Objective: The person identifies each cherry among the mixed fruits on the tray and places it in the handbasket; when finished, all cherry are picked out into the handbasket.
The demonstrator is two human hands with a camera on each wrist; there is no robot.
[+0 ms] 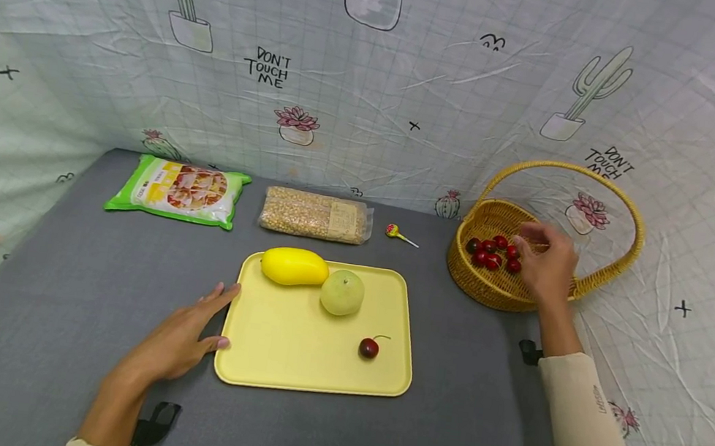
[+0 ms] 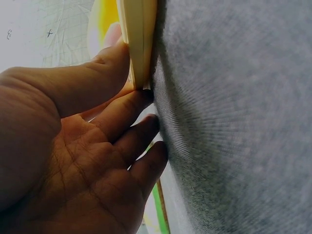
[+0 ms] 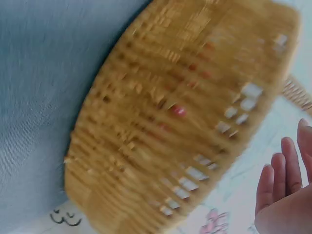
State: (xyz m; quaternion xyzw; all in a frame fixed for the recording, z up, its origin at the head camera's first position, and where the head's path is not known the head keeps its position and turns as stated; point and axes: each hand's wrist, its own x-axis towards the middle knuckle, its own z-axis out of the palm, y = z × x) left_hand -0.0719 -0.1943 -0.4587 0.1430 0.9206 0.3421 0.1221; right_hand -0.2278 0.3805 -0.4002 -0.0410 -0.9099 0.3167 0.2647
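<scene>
My left hand (image 1: 174, 343) rests at the left edge of a pale yellow tray (image 1: 289, 359), thumb and forefinger spread apart on its rim. In the left wrist view the thumb lies against the tray's rim (image 2: 139, 44) and the other fingers extend toward the grey tabletop. On the tray are a yellow mango (image 1: 294, 267), a round green fruit (image 1: 342, 293) and a dark red cherry (image 1: 369, 348) with a stem. Over the wicker basket (image 1: 479, 287) hovers my right hand (image 1: 548, 263), its fingers relaxed with nothing visible in them. Several cherries (image 1: 493, 253) lie inside the basket.
A green-and-white food bag (image 1: 182, 190) lies at the back left. Beside it are a clear pack of beige grains (image 1: 315, 215) and a lollipop (image 1: 399, 234). The basket's tall handle (image 1: 639, 233) arches over the right side. A patterned cloth (image 1: 359, 91) hangs behind the table.
</scene>
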